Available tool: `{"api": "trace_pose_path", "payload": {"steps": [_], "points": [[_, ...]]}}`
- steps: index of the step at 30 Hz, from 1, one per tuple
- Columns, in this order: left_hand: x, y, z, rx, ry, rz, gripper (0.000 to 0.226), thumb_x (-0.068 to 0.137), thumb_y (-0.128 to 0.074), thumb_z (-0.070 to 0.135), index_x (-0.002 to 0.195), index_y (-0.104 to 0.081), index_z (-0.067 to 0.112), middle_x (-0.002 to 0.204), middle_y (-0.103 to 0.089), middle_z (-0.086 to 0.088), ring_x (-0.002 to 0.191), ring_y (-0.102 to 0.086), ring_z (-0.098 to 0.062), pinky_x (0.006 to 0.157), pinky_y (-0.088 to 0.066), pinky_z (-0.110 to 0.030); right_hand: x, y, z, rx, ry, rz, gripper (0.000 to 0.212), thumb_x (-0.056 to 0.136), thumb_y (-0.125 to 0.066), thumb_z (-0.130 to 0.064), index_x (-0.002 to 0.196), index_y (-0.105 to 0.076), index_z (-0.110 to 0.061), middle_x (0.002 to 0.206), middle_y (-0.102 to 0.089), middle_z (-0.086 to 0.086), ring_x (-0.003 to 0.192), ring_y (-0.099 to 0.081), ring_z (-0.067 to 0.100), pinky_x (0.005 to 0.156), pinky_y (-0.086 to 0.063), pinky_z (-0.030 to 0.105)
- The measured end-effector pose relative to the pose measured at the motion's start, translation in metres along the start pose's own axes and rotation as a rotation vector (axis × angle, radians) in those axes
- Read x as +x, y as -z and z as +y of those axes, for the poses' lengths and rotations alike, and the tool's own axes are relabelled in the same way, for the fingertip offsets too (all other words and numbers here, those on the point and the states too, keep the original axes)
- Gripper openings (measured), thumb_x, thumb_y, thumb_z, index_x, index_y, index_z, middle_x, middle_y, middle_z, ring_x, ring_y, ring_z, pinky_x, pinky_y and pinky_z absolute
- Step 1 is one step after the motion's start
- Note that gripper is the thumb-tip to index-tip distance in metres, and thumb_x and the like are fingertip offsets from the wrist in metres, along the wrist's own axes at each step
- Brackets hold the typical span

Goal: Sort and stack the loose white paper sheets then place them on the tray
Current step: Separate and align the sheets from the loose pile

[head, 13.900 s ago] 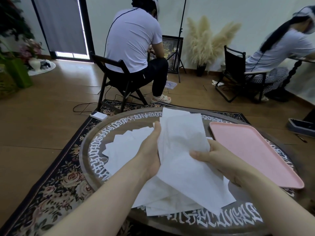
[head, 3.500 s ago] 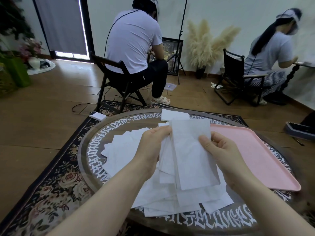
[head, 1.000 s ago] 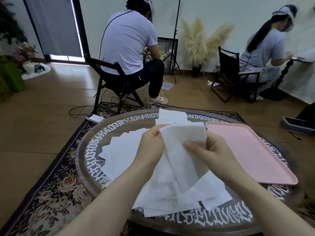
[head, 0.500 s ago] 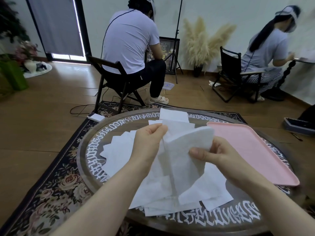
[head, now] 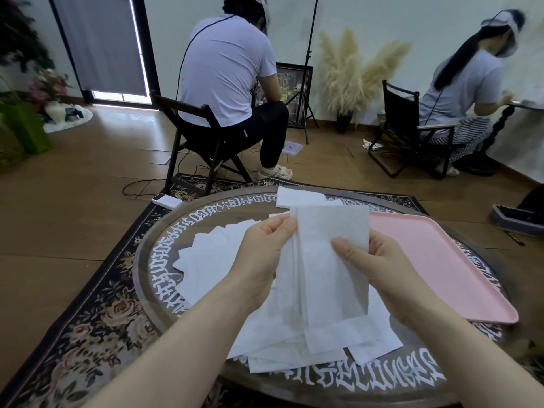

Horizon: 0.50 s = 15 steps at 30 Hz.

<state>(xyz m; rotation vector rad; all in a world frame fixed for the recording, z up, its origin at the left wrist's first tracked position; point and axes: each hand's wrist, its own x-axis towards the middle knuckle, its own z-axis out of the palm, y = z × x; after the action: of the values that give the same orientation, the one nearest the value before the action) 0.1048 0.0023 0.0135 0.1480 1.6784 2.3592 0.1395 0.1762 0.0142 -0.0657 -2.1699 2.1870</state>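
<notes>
I hold a bunch of white paper sheets (head: 329,269) upright above the round table. My left hand (head: 265,254) pinches the bunch at its upper left corner. My right hand (head: 379,266) grips its right edge, thumb on the front sheet. More loose white sheets (head: 212,260) lie fanned out on the table to the left and beneath the bunch. One more sheet (head: 300,197) lies at the far rim. The pink tray (head: 435,260) sits on the right of the table with nothing on it.
The round dark table (head: 164,240) has white lettering around its rim and stands on a floral rug (head: 97,313). A person on a folding chair (head: 206,142) sits just beyond the table, another person sits at the far right. A white power bank (head: 166,200) lies on the rug.
The front sheet, bowed and pulled sideways half a second ago, now hangs flat and squared against the bunch. Both hands have come closer together.
</notes>
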Motion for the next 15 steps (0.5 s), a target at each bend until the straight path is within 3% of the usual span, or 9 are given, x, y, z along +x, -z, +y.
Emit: {"api": "trace_pose_path", "payload": {"steps": [7, 15], "points": [[-0.0028, -0.0014, 0.0007, -0.003, 0.008, -0.032, 0.023, 0.099, -0.054, 0.022, 0.092, -0.076, 0.021, 0.089, -0.077, 0.001, 0.073, -0.07, -0.011, 0.063, -0.053, -0.023, -0.0001, -0.0028, 0.0004, -0.001, 0.017, 0.003, 0.032, 0.078, -0.068, -0.025, 0.104, -0.07, -0.007, 0.094, -0.077, 0.006, 0.079, -0.073, 0.015, 0.061, -0.055, 0.02], [-0.004, -0.0023, 0.0029, -0.059, 0.039, -0.016, 0.026, 0.101, -0.048, 0.02, 0.105, -0.073, 0.014, 0.098, -0.076, -0.005, 0.08, -0.071, -0.015, 0.068, -0.054, -0.026, -0.0004, -0.0031, 0.0011, -0.028, 0.03, 0.005, 0.031, 0.078, -0.069, -0.025, 0.104, -0.071, -0.009, 0.094, -0.077, 0.005, 0.08, -0.073, 0.016, 0.062, -0.055, 0.021]]}}
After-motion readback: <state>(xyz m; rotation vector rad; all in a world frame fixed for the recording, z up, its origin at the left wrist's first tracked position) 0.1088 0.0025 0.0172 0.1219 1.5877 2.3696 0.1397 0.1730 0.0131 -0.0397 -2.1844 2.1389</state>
